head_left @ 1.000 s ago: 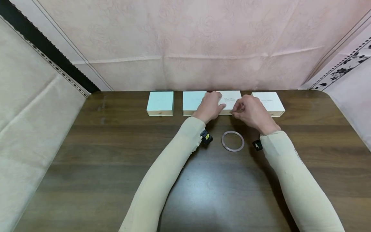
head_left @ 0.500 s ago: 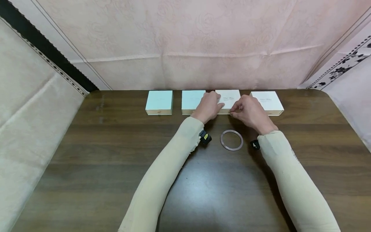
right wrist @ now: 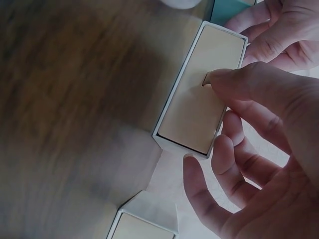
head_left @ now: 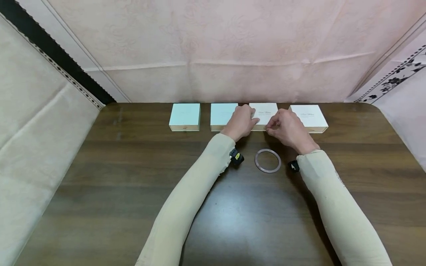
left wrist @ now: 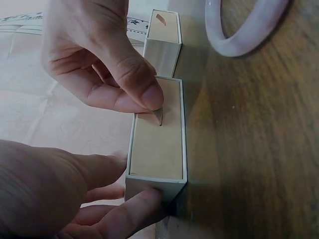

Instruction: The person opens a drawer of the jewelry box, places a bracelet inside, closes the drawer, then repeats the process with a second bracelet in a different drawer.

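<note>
A white drawer box (head_left: 266,109) with small print on its lid stands third from the left along the far table edge. My left hand (head_left: 240,122) holds this box at its left side, its fingers about that end in the left wrist view. With thumb and forefinger, my right hand (head_left: 287,127) pinches a small ribbon pull tab (right wrist: 206,79) on the box's beige drawer front (left wrist: 157,154). The drawer front sits level with the sleeve's rim. A pale lilac bangle (head_left: 267,161) lies flat on the table between my wrists, apart from both hands.
Two mint-green boxes stand to the left: one at the far left (head_left: 184,115), another (head_left: 221,112) partly behind my left hand. A second white box (head_left: 309,116) is to the right, slightly turned. Behind the wooden table (head_left: 100,207) hangs a pink cloth (head_left: 233,44).
</note>
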The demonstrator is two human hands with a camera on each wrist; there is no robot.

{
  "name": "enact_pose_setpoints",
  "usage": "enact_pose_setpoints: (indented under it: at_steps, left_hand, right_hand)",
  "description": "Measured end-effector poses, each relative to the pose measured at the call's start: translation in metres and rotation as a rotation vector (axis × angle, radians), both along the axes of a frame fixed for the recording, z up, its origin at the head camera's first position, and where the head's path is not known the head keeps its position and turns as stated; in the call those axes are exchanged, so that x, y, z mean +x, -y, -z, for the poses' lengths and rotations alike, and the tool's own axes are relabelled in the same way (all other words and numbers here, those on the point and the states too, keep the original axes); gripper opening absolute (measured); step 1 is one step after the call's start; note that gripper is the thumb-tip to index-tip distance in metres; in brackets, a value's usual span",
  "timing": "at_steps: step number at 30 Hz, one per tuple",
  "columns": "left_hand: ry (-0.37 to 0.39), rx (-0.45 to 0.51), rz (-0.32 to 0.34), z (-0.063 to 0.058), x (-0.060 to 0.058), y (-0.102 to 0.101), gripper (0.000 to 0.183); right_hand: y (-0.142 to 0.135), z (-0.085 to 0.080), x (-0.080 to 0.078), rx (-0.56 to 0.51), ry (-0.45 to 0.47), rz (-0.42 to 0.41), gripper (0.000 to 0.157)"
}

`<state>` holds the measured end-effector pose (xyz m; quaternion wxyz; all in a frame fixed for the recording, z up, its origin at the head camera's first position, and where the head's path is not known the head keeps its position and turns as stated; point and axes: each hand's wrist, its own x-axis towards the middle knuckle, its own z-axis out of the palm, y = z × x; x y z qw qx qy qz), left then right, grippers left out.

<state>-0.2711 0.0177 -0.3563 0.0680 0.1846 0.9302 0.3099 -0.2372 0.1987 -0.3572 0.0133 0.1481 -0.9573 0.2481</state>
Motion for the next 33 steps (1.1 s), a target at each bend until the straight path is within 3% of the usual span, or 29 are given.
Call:
enact_pose_setpoints:
  at_steps: [33]
  left_hand:
    - [0.005, -0.018, 0.004, 0.0002, 0.0002, 0.0002, 0.041]
  right_hand:
    - [0.0023, -0.0014, -0.0006, 0.056, 0.01, -0.003, 0.008]
